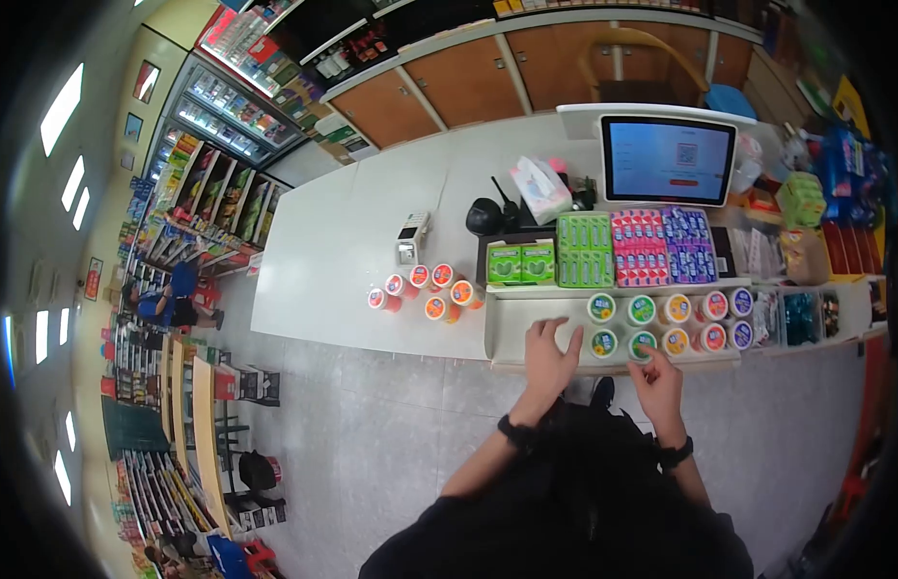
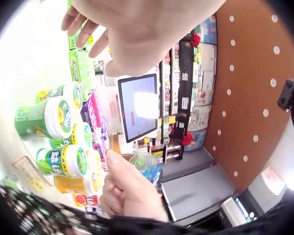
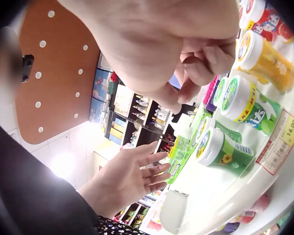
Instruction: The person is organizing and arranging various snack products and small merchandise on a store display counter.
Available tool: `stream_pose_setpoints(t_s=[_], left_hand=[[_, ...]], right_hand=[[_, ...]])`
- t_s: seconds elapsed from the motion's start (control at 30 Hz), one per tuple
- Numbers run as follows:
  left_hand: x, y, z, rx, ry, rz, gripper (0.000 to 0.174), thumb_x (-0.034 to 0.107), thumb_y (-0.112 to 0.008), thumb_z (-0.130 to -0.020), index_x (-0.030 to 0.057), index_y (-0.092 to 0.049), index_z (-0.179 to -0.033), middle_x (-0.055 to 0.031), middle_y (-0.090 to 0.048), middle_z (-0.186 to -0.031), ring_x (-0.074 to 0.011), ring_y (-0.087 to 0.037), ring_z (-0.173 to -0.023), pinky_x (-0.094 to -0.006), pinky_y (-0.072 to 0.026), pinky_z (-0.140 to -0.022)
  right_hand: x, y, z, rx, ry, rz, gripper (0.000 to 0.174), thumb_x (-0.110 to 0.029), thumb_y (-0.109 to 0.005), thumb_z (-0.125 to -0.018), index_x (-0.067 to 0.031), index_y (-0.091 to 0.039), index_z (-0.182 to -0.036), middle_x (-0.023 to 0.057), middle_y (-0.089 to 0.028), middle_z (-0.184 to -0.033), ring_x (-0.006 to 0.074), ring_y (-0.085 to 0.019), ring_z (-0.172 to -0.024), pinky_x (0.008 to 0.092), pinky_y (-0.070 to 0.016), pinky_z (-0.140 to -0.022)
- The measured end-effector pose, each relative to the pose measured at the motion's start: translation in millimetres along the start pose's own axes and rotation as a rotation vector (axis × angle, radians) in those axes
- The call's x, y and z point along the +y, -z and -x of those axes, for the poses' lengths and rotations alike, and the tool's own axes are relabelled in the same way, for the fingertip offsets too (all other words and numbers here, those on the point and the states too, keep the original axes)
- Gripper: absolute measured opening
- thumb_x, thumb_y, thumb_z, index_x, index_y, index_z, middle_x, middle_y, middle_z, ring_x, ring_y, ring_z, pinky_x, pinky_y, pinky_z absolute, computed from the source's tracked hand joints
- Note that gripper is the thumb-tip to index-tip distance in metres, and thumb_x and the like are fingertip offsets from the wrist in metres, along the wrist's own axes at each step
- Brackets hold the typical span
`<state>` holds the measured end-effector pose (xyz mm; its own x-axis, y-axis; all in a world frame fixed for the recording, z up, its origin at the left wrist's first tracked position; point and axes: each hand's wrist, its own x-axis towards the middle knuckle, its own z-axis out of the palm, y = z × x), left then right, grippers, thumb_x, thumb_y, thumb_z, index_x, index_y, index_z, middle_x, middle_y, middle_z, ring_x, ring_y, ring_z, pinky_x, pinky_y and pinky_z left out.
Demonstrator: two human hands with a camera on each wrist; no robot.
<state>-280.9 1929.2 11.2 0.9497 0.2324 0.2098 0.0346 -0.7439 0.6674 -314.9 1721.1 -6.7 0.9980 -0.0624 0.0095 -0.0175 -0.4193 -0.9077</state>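
Two rows of chewing gum jars with white lids stand in a white shelf tray (image 1: 526,333) at the counter's front. My left hand (image 1: 553,359) hovers over the tray's left part, beside a green gum jar (image 1: 603,343), fingers spread and holding nothing. In the right wrist view that left hand (image 3: 132,178) shows its palm and extended fingers. My right hand (image 1: 658,388) is at the front row, fingertips overlapping another green gum jar (image 1: 643,344). Its fingers are loosely bent in the left wrist view, with one finger (image 2: 118,166) extended and nothing held.
Several gum jars with red and orange lids (image 1: 434,307) stand left on the counter (image 1: 352,232), near a card terminal (image 1: 411,236). Boxed gum packs (image 1: 584,249) are stacked behind the tray, below a screen (image 1: 669,159). A price tag (image 3: 280,142) is on the tray's front edge.
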Motion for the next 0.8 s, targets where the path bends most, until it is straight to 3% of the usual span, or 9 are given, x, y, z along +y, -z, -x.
stream_pose_setpoints(t_s=[0.13, 0.3, 0.53, 0.67, 0.7, 0.8], left_hand=[[-18.5, 29.2, 20.0, -0.012, 0.208, 0.115, 0.032, 0.028, -0.071, -0.085, 0.0023, -0.068, -0.104, -0.0214, -0.064, -0.103, -0.0391, -0.058, -0.102, -0.0444, -0.0459, -0.09], [-64.4, 52.8, 27.8, 0.022, 0.363, 0.148, 0.036, 0.03, -0.071, -0.086, 0.0013, -0.069, -0.108, -0.0208, -0.065, -0.102, -0.0344, -0.063, -0.099, -0.0414, -0.0495, -0.087], [-144.3, 112.3, 5.6, 0.11, 0.549, 0.315, 0.036, 0.031, -0.066, -0.091, -0.0014, -0.068, -0.107, -0.0189, -0.066, -0.101, -0.0278, -0.064, -0.095, -0.0363, -0.0509, -0.078], [-224.8, 153.7, -12.3, 0.217, 0.536, 0.251, 0.035, 0.03, -0.065, -0.092, -0.0028, -0.069, -0.104, -0.0179, -0.067, -0.099, -0.0256, -0.065, -0.091, -0.0355, -0.0512, -0.074], [-242.4, 164.8, -18.5, 0.225, 0.514, 0.254, 0.034, 0.03, -0.065, -0.092, -0.0033, -0.069, -0.101, -0.0175, -0.067, -0.097, -0.0239, -0.065, -0.09, -0.0347, -0.0514, -0.074], [-280.9, 201.8, -39.6, 0.239, 0.545, 0.342, 0.035, 0.029, -0.065, -0.092, -0.0047, -0.068, -0.1, -0.0168, -0.067, -0.094, -0.022, -0.065, -0.09, -0.0343, -0.0513, -0.073]], right_hand=[[-13.0, -9.6, 1.1, -0.124, 0.024, -0.074, 0.025, -0.009, -0.074, -0.084, -0.0013, -0.067, -0.107, 0.0012, -0.053, -0.055, 0.0062, -0.045, -0.047, 0.0251, -0.036, -0.046], [-32.3, -37.7, -4.5, -0.193, 0.054, -0.062, 0.024, -0.008, -0.074, -0.084, -0.0021, -0.068, -0.106, -0.0002, -0.052, -0.056, 0.0049, -0.043, -0.047, 0.024, -0.0335, -0.046], [-73.3, -131.2, -30.4, -0.239, 0.071, -0.091, 0.022, -0.006, -0.073, -0.084, -0.0025, -0.068, -0.105, -0.0021, -0.054, -0.057, 0.0026, -0.042, -0.048, 0.0216, -0.0316, -0.046], [-108.6, -221.9, -42.1, -0.333, 0.097, -0.25, 0.031, -0.004, -0.074, -0.083, -0.0024, -0.066, -0.112, 0.0008, -0.063, -0.079, 0.0015, -0.044, -0.053, 0.0185, -0.0351, -0.048], [-118.3, -243.5, -46.3, -0.395, 0.091, -0.246, 0.037, -0.004, -0.075, -0.081, -0.0018, -0.064, -0.116, 0.0035, -0.066, -0.096, 0.0014, -0.046, -0.056, 0.0178, -0.0378, -0.049], [-160.5, -318.8, -57.5, -0.409, 0.174, -0.158, 0.046, -0.005, -0.079, -0.076, -0.0014, -0.063, -0.119, 0.0078, -0.065, -0.108, 0.0053, -0.046, -0.055, 0.02, -0.0407, -0.051]])
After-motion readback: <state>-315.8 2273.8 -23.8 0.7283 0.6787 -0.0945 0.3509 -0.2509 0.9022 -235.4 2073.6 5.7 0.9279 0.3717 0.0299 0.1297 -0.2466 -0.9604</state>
